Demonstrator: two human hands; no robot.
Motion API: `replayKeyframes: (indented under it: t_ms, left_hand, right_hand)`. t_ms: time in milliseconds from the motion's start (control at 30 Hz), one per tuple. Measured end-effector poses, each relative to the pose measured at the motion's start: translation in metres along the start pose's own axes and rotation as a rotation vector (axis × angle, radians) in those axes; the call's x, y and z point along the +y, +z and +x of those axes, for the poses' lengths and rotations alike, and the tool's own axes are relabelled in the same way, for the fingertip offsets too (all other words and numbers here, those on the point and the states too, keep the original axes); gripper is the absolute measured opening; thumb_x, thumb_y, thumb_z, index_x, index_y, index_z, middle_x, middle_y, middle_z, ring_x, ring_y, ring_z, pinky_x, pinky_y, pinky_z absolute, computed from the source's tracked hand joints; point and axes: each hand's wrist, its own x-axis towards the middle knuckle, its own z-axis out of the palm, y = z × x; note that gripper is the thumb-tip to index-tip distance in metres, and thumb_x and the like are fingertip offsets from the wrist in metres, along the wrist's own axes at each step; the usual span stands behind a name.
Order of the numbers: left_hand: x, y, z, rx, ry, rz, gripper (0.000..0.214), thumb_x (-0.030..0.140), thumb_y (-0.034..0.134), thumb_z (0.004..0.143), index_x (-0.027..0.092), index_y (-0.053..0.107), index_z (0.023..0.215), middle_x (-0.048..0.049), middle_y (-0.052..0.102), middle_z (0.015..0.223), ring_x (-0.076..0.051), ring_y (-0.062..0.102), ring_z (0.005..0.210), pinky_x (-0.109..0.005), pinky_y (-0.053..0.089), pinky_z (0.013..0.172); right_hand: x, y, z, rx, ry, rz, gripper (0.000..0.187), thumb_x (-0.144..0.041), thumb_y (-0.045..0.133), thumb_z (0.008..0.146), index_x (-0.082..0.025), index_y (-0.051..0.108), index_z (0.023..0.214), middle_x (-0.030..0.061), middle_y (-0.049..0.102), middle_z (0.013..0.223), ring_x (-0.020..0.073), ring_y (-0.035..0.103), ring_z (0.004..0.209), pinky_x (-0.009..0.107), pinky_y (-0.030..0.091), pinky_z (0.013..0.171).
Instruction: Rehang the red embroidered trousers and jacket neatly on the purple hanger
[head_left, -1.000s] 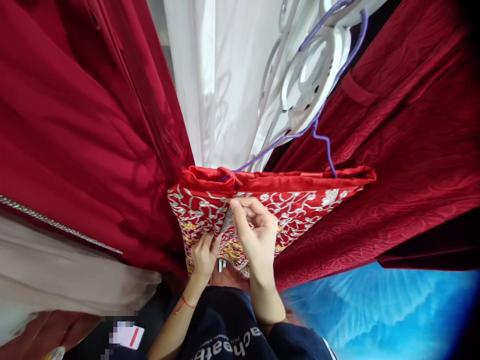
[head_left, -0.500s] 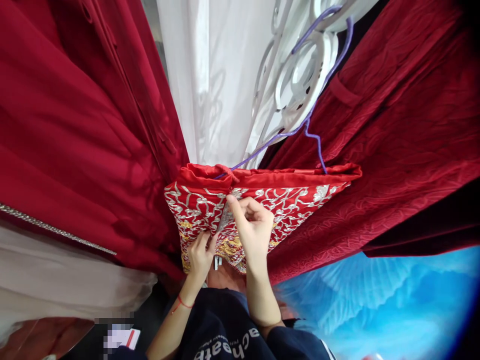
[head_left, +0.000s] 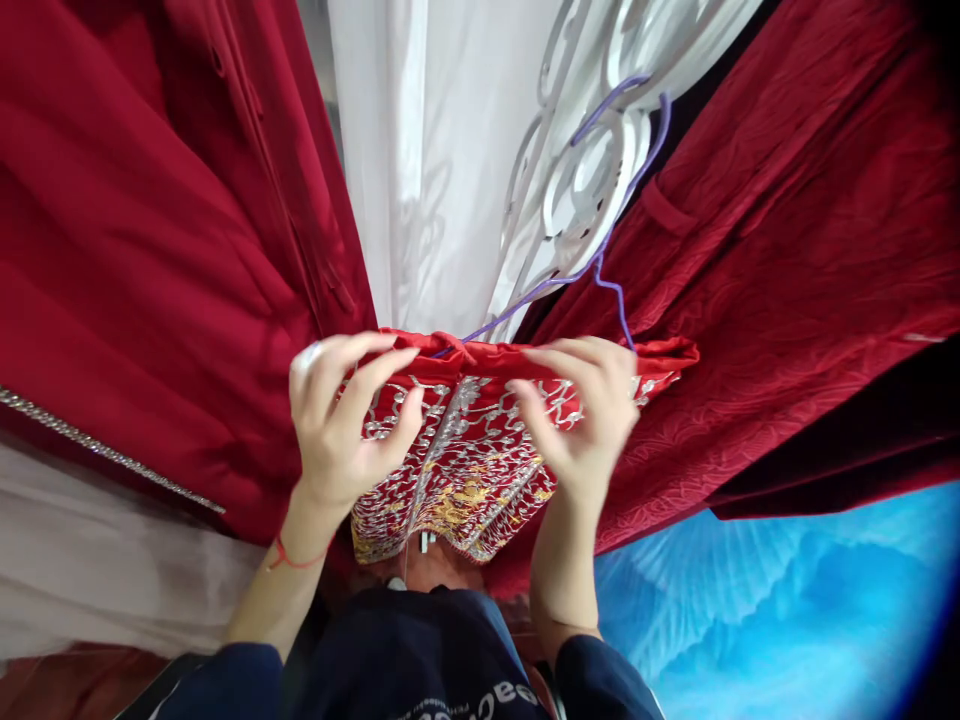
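A red skirt with silver and gold embroidery hangs in front of me from a purple wire hanger. Its waistband is plain shiny red, and a seam runs down below it. My left hand is raised over the left end of the waistband, thumb and fingers spread apart. Over the right part of the waistband is my right hand, slightly blurred, its thumb also away from the fingers. Neither hand grips anything; whether the fingertips touch the cloth I cannot tell.
The hanger's hook passes over a white scrolled metal frame. Dark red cloth hangs at left, patterned red cloth at right. Behind hangs white fabric. A blue printed surface lies at lower right.
Both hands have left the seam area below the waistband and moved apart and upward, the left one leftward and the right one rightward. Their fingers have opened. The hanger has shifted slightly left in view.
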Motion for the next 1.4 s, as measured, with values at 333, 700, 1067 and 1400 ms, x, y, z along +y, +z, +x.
replayKeyframes:
  t_ms: [333, 700, 1067, 1400]
  left_hand:
    - [0.007, 0.003, 0.037, -0.317, 0.008, -0.028, 0.017, 0.038, 0.067, 0.088, 0.021, 0.071, 0.092, -0.0051, 0.073, 0.1, -0.024, 0.062, 0.095, -0.04, 0.043, 0.088]
    - [0.036, 0.005, 0.012, -0.358, 0.058, -0.221, 0.021, 0.018, 0.064, 0.085, 0.031, 0.071, 0.1, -0.0002, 0.07, 0.117, -0.028, 0.051, 0.128, -0.058, 0.014, 0.116]
    - [0.037, 0.004, -0.12, -0.318, -0.067, -0.526, 0.017, 0.023, 0.054, 0.082, 0.022, 0.071, 0.083, -0.0085, 0.071, 0.117, -0.028, 0.061, 0.114, -0.046, 0.044, 0.094]
    - [0.031, 0.002, -0.089, -0.316, -0.293, -0.574, 0.022, 0.009, 0.059, 0.089, 0.022, 0.068, 0.104, -0.0017, 0.076, 0.092, -0.014, 0.071, 0.083, -0.026, 0.053, 0.077]
  right_hand:
    - [-0.041, 0.02, 0.0, -0.074, 0.137, 0.325, 0.006, -0.019, 0.06, 0.088, -0.024, 0.059, 0.091, 0.0019, 0.067, 0.094, 0.0203, 0.06, 0.095, 0.042, 0.044, 0.09]
    - [-0.043, 0.041, -0.138, 0.024, 0.181, 0.456, 0.015, -0.028, 0.054, 0.082, -0.026, 0.068, 0.082, 0.0073, 0.054, 0.108, 0.0252, 0.056, 0.096, 0.044, 0.046, 0.078]
    - [-0.024, 0.014, -0.167, -0.151, 0.525, 0.921, 0.034, -0.058, 0.053, 0.091, -0.031, 0.073, 0.099, 0.0084, 0.057, 0.118, 0.0285, 0.061, 0.108, 0.05, 0.05, 0.094]
    - [-0.028, 0.016, -0.131, -0.179, 0.324, 0.607, 0.035, -0.018, 0.044, 0.097, -0.03, 0.066, 0.122, 0.0078, 0.067, 0.116, 0.0228, 0.065, 0.107, 0.043, 0.053, 0.09]
